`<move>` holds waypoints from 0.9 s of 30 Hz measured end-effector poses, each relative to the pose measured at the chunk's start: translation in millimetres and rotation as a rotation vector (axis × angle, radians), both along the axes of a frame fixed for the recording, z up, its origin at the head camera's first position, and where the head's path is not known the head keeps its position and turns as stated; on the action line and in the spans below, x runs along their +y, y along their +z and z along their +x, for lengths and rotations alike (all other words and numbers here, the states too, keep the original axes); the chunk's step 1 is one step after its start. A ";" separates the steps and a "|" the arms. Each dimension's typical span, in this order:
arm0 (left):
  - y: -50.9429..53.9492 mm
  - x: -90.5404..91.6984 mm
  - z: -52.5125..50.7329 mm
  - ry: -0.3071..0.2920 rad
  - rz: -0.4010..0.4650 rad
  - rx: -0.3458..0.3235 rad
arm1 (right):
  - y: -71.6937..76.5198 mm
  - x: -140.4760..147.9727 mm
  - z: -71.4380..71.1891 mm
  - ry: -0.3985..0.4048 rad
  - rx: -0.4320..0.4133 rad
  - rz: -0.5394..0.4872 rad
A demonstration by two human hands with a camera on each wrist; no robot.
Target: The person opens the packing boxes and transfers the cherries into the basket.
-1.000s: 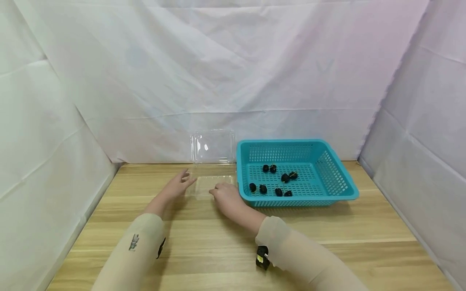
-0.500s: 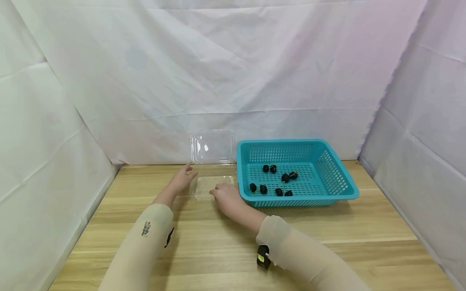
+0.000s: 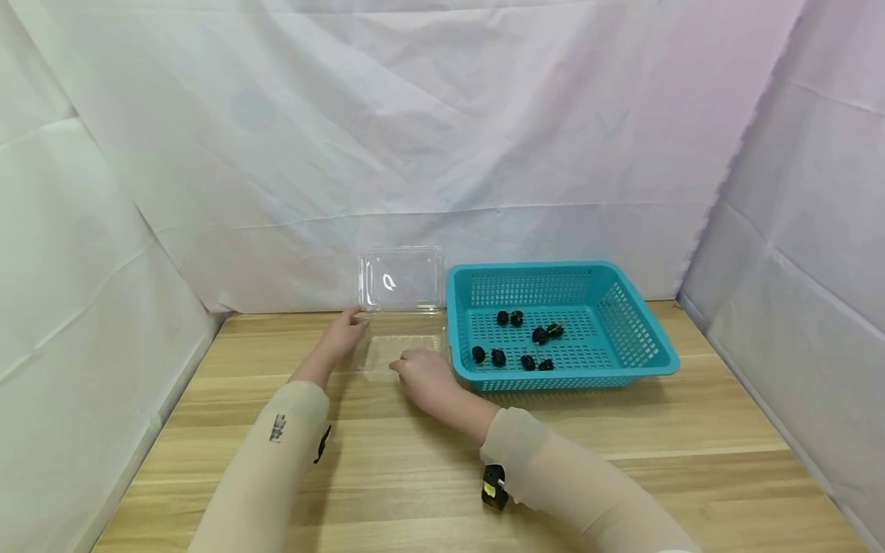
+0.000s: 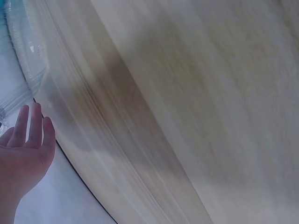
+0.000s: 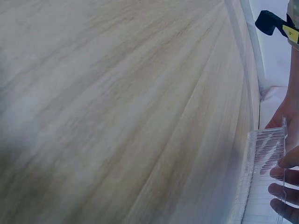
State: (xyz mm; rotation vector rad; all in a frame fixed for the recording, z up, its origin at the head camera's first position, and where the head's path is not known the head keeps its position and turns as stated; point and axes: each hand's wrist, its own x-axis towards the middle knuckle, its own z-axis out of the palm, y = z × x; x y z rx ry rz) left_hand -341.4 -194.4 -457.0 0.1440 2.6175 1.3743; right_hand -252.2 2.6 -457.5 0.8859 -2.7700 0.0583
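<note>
A clear plastic clamshell box [image 3: 401, 349] lies open on the table, its lid [image 3: 404, 278] standing upright against the white cloth. My left hand [image 3: 343, 336] is at the box's left back corner near the hinge. In the left wrist view the left hand [image 4: 28, 147] has its fingers extended towards the clear plastic. At the front right of the box, my right hand [image 3: 427, 378] grips its near edge with curled fingers. The right wrist view shows the right hand's fingers [image 5: 279, 190] at the ribbed box wall [image 5: 267, 151]; part of that hand lies outside the frame.
A turquoise perforated basket [image 3: 560, 381] stands right of the box, close to my right hand. Several dark, cherry-like fruits with thin stems [image 3: 540, 335] lie on its bottom. White cloth [image 3: 442, 138] surrounds the wooden table [image 3: 408, 476] at the back and sides.
My left hand has moved forward and slightly right, from beside the box's left edge to its back corner. The right hand has stayed at the near edge. The view has shifted slightly.
</note>
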 end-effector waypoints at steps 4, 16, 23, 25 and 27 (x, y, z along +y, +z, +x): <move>0.1 -3.1 1.6 -0.001 0.018 0.008 | 2.5 -3.5 1.1 -0.003 -0.027 0.007; 3.4 -7.7 8.7 -0.007 -0.044 -0.019 | 6.6 -8.0 7.2 0.033 -0.054 -0.011; 6.4 -7.4 15.6 -0.005 -0.030 -0.068 | 9.3 -6.7 11.0 0.047 -0.041 -0.009; 6.2 -8.1 16.9 -0.006 -0.023 -0.081 | 10.3 -6.4 12.4 0.050 -0.046 -0.002; 5.8 -9.4 17.8 -0.005 -0.016 -0.093 | 11.3 -6.0 13.7 0.052 -0.056 0.005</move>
